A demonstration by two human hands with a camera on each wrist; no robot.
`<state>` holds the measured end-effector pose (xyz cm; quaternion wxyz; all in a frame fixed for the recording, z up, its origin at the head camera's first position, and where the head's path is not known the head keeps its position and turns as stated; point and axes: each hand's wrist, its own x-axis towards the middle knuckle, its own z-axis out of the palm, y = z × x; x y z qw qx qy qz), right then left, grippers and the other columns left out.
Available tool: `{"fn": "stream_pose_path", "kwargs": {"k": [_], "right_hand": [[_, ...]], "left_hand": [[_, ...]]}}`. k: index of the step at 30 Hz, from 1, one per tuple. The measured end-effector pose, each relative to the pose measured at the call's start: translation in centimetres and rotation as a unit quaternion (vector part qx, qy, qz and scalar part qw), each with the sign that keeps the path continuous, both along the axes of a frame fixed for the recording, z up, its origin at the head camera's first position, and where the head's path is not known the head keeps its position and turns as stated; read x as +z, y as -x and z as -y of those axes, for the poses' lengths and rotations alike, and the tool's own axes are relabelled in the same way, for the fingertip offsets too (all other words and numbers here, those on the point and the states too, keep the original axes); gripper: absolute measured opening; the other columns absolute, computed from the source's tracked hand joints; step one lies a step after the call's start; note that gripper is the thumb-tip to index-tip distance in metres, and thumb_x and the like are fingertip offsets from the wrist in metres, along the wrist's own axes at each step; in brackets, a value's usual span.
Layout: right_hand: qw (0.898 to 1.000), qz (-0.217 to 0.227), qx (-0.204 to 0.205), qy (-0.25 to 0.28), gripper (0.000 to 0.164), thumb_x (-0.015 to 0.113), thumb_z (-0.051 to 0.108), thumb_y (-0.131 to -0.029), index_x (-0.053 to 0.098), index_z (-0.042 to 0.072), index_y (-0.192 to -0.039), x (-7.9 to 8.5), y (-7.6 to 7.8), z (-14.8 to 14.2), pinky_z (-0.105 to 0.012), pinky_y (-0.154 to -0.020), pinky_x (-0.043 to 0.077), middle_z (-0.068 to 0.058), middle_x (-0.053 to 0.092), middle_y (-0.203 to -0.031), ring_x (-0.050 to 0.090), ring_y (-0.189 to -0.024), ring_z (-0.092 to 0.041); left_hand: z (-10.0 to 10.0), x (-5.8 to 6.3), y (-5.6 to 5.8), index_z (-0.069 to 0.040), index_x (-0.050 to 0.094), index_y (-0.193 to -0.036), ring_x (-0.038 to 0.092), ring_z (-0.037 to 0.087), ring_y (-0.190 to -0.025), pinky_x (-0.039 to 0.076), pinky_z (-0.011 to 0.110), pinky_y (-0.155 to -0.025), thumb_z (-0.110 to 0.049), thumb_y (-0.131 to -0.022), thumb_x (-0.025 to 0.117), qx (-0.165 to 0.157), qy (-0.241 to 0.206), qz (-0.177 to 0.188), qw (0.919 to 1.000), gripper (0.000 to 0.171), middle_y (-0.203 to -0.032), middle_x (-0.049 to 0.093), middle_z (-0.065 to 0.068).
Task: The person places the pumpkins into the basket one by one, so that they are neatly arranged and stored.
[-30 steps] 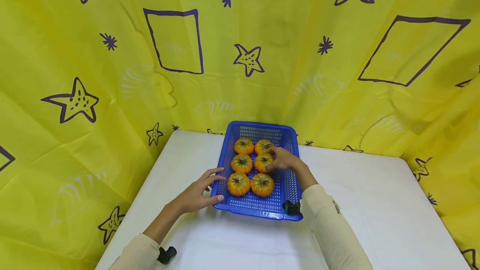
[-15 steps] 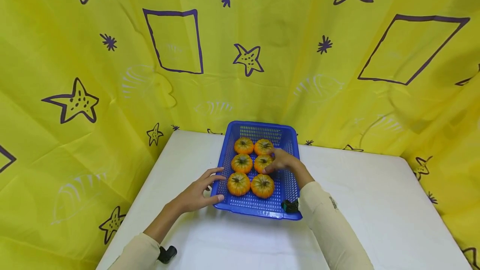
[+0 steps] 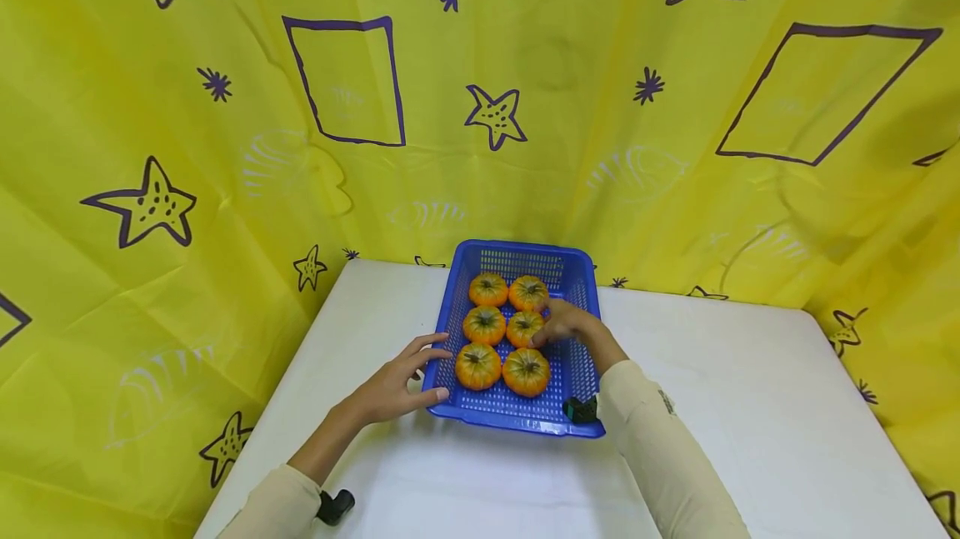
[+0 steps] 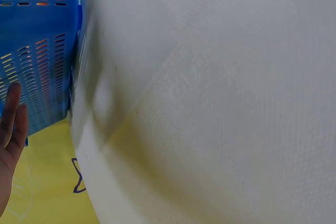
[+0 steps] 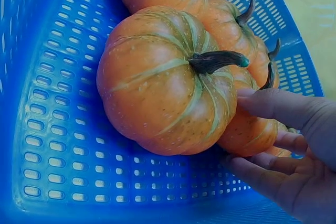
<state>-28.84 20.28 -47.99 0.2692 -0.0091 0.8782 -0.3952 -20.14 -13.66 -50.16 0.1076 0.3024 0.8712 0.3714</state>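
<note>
Several small orange pumpkins with dark stems sit in two columns in a blue plastic basket [image 3: 510,421]. My right hand [image 3: 566,322] reaches in from the right and holds the middle pumpkin of the right column [image 3: 523,327], thumb and fingers spread around its side. In the right wrist view, the front right pumpkin [image 5: 157,82] is closest and partly covers the held pumpkin [image 5: 249,137]. My left hand [image 3: 390,393] is at the basket's left side with fingers extended. The left wrist view shows its fingertips [image 4: 14,98] against the outside of the slotted wall [image 4: 42,66].
The basket stands on a white table [image 3: 720,389], near its back edge. A yellow curtain [image 3: 555,172] with dark star drawings encloses the back and sides. Dark wrist-worn devices show below the left sleeve [image 3: 336,507] and beside the right sleeve [image 3: 580,411].
My right hand has shifted slightly, and the middle right pumpkin sits a touch further left. My left hand and the basket stay nearly in place.
</note>
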Motion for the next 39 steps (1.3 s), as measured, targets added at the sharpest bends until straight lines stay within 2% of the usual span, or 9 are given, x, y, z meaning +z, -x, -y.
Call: {"fn": "stream_pose_path", "kwargs": {"k": [18,27,34,39], "right_hand": [[0.999,0.031,-0.015,0.016,0.074,0.079,0.001,-0.080,0.040,-0.006,-0.143,0.0,0.1,0.0,-0.043,-0.091,0.058,-0.025,0.065,-0.114,0.070,-0.098,-0.032],[0.999,0.040,-0.014,-0.003,0.074,0.077,0.004,-0.082,0.040,-0.006,-0.146,0.7,-0.1,0.0,-0.044,-0.095,0.057,-0.027,0.058,-0.127,0.068,-0.108,-0.036],[1.000,0.005,-0.009,-0.018,0.075,0.078,0.008,-0.082,0.041,-0.007,-0.145,1.3,-0.2,-0.1,-0.044,-0.094,0.057,-0.031,0.045,-0.143,0.064,-0.114,-0.039],[0.999,-0.020,-0.024,-0.005,0.078,0.079,0.011,-0.084,0.037,-0.008,-0.147,2.5,-0.4,-0.1,-0.048,-0.098,0.055,-0.033,0.044,-0.143,0.061,-0.117,-0.043]], "left_hand": [[-0.1,0.0,0.0,-0.018,0.055,-0.142,0.050,0.027,-0.134,0.055,0.037,-0.093,-0.048,-0.092,0.068,0.003,0.006,-0.005,1.0000,0.060,-0.163,0.029,-0.002],[-0.2,0.0,-0.1,-0.018,0.055,-0.142,0.050,0.027,-0.134,0.055,0.039,-0.094,-0.047,-0.092,0.068,0.007,0.009,-0.003,0.9999,0.059,-0.163,0.029,-0.002],[-0.1,0.0,-0.1,-0.021,0.055,-0.142,0.050,0.027,-0.134,0.055,0.039,-0.093,-0.048,-0.092,0.068,0.007,0.014,-0.007,0.9999,0.058,-0.163,0.029,-0.002],[0.0,0.0,0.0,-0.021,0.054,-0.142,0.050,0.028,-0.134,0.056,0.041,-0.094,-0.048,-0.093,0.068,0.005,0.015,-0.008,0.9998,0.058,-0.163,0.029,-0.002]]}}
